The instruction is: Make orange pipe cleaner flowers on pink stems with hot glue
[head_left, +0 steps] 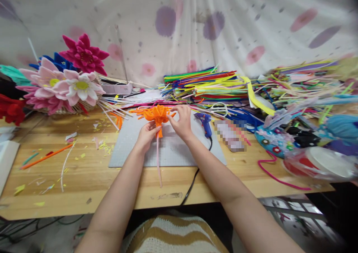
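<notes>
An orange flower [158, 114] of fuzzy stems is held upright over a grey cutting mat [179, 152], its pale pink stem [158, 163] hanging down toward me. My left hand [148, 135] is closed around the flower's base, just above the stem. On the other side, my right hand [181, 122] touches an outer petal at the right with thumb and bent fingers. A blue glue gun [206, 124] lies on the mat to the right of my right hand.
Bundles of coloured stems [212, 85] lie along the back, near scissors [219, 109]. Felt-like flowers [67, 78] stand at the left. A clear-wrapped tub [321, 161] sits at the right. A black cord [192, 184] crosses the table's front edge. Orange stems [49, 156] and scraps lie left.
</notes>
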The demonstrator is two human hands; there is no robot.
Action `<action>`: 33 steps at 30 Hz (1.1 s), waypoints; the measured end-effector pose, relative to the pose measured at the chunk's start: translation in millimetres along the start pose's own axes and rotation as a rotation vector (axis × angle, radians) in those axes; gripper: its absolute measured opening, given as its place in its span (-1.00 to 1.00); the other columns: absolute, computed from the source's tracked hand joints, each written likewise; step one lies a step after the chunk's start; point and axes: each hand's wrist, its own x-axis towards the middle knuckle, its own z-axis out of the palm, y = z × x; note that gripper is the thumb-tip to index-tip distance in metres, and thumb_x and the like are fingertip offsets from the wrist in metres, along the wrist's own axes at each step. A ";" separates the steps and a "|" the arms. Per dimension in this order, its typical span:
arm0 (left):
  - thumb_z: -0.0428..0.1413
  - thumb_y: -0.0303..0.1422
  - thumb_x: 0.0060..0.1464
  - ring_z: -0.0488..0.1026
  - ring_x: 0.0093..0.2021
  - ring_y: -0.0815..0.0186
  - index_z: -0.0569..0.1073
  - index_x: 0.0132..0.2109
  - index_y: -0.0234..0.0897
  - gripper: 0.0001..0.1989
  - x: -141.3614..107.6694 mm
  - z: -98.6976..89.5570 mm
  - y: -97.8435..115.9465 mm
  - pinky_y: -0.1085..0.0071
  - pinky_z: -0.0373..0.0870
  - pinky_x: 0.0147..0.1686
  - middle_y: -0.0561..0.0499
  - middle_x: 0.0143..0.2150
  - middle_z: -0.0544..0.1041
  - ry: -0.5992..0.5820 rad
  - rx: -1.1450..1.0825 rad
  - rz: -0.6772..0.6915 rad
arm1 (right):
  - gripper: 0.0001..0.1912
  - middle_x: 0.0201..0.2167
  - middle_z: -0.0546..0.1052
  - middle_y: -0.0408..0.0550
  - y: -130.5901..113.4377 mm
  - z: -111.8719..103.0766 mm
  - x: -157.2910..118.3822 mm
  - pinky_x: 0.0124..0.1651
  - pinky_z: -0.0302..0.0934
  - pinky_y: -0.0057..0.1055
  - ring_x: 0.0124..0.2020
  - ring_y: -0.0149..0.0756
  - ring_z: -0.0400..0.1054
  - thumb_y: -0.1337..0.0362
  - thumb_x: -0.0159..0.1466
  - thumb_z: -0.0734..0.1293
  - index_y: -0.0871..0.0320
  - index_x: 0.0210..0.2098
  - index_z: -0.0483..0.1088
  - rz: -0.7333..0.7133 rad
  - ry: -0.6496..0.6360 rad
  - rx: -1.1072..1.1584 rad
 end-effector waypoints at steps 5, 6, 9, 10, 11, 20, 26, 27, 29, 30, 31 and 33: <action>0.28 -0.47 -0.37 0.46 -0.41 0.38 0.48 -0.32 -0.39 -0.67 1.7 0.0 -0.5 0.47 0.35 -0.37 -0.04 -0.38 0.55 0.081 -0.057 -0.050 | -0.83 -0.43 0.38 -0.12 -11.1 12.9 -33.9 -0.28 0.15 -0.41 -0.41 -0.37 0.24 0.16 0.17 0.21 0.14 -0.38 0.26 0.210 -0.099 0.133; 0.28 -0.46 -0.36 0.46 -0.42 0.38 0.48 -0.33 -0.40 -0.69 2.0 -1.1 -0.6 0.47 0.35 -0.38 -0.05 -0.39 0.55 0.085 -0.058 -0.051 | -0.81 -0.47 0.39 -0.15 -11.2 17.1 -38.9 -0.34 0.14 -0.45 -0.46 -0.41 0.24 0.13 0.17 0.22 0.14 -0.38 0.27 0.248 -0.230 0.178; 0.27 -0.45 -0.33 0.45 -0.45 0.40 0.49 -0.35 -0.41 -0.73 2.7 -4.3 -0.6 0.49 0.34 -0.40 -0.04 -0.42 0.54 0.081 -0.060 -0.044 | -0.75 -0.52 0.41 -0.18 -9.3 28.7 -45.6 -0.40 0.10 -0.51 -0.50 -0.45 0.24 0.10 0.19 0.18 0.15 -0.44 0.31 0.293 -0.499 0.266; 0.27 -0.44 -0.30 0.44 -0.46 0.41 0.49 -0.35 -0.42 -0.74 2.9 -4.9 -0.5 0.50 0.34 -0.42 -0.04 -0.43 0.54 0.069 -0.061 -0.053 | -0.74 -0.53 0.41 -0.17 -8.7 31.4 -45.7 -0.40 0.10 -0.51 -0.50 -0.45 0.24 0.12 0.20 0.17 0.15 -0.46 0.32 0.295 -0.537 0.284; 0.25 -0.41 -0.25 0.44 -0.47 0.41 0.50 -0.34 -0.42 -0.76 3.1 -5.3 -0.4 0.50 0.34 -0.43 -0.04 -0.43 0.54 0.054 -0.065 -0.070 | -0.74 -0.54 0.41 -0.17 -8.4 33.5 -45.3 -0.40 0.09 -0.51 -0.51 -0.45 0.24 0.14 0.21 0.15 0.16 -0.47 0.32 0.297 -0.559 0.298; 0.04 -0.31 0.08 0.41 -0.52 0.43 0.45 -0.36 -0.38 -0.79 4.2 -0.6 -4.6 0.49 0.38 -0.48 0.01 -0.53 0.48 0.060 -0.204 -0.136 | -0.82 -0.63 0.33 -0.22 -5.8 36.5 -50.6 -0.50 0.08 -0.54 -0.61 -0.49 0.20 0.26 0.17 0.17 0.18 -0.53 0.25 0.425 -0.687 0.499; -0.03 -0.35 0.13 0.46 -0.44 0.39 0.41 -0.39 -0.37 -0.78 6.5 0.8 -9.9 0.44 0.42 -0.37 -0.02 -0.49 0.50 0.061 -0.199 -0.147 | -0.76 -0.68 0.34 -0.22 1.9 42.7 -51.8 -0.53 0.07 -0.57 -0.65 -0.53 0.20 0.30 0.17 0.19 0.20 -0.61 0.25 0.540 -0.736 0.500; -0.01 -0.34 0.12 0.46 -0.45 0.39 0.41 -0.41 -0.37 -0.78 7.0 0.8 -11.0 0.44 0.42 -0.38 -0.01 -0.51 0.49 0.080 -0.187 -0.146 | -0.76 -0.69 0.35 -0.22 1.6 43.8 -52.4 -0.53 0.07 -0.57 -0.66 -0.54 0.20 0.29 0.18 0.20 0.20 -0.61 0.26 0.541 -0.746 0.487; 0.02 -0.33 0.09 0.45 -0.48 0.39 0.40 -0.44 -0.38 -0.78 8.2 1.0 -12.6 0.43 0.41 -0.40 0.01 -0.54 0.48 0.120 -0.162 -0.139 | -0.73 -0.69 0.35 -0.21 -0.6 44.0 -53.3 -0.53 0.08 -0.57 -0.66 -0.54 0.21 0.26 0.19 0.20 0.20 -0.60 0.28 0.530 -0.763 0.469; 0.03 -0.32 0.08 0.44 -0.50 0.39 0.40 -0.45 -0.38 -0.78 8.7 1.0 -12.9 0.44 0.40 -0.42 0.01 -0.56 0.47 0.144 -0.154 -0.134 | -0.72 -0.69 0.35 -0.21 -2.1 42.5 -53.0 -0.53 0.09 -0.57 -0.66 -0.54 0.22 0.23 0.20 0.21 0.20 -0.60 0.28 0.519 -0.779 0.467; 0.04 -0.32 0.08 0.44 -0.51 0.39 0.39 -0.46 -0.37 -0.78 9.2 1.0 -12.6 0.44 0.39 -0.43 0.02 -0.57 0.46 0.172 -0.153 -0.123 | -0.72 -0.68 0.36 -0.21 -3.2 39.9 -51.7 -0.52 0.10 -0.57 -0.65 -0.54 0.23 0.21 0.19 0.22 0.20 -0.59 0.28 0.505 -0.805 0.473; 0.04 -0.33 0.08 0.43 -0.53 0.41 0.39 -0.47 -0.37 -0.78 9.8 0.6 -10.7 0.46 0.38 -0.45 0.04 -0.60 0.44 0.217 -0.167 -0.095 | -0.73 -0.65 0.39 -0.19 -2.3 30.9 -45.4 -0.52 0.12 -0.58 -0.63 -0.54 0.25 0.16 0.18 0.25 0.20 -0.55 0.29 0.493 -0.869 0.486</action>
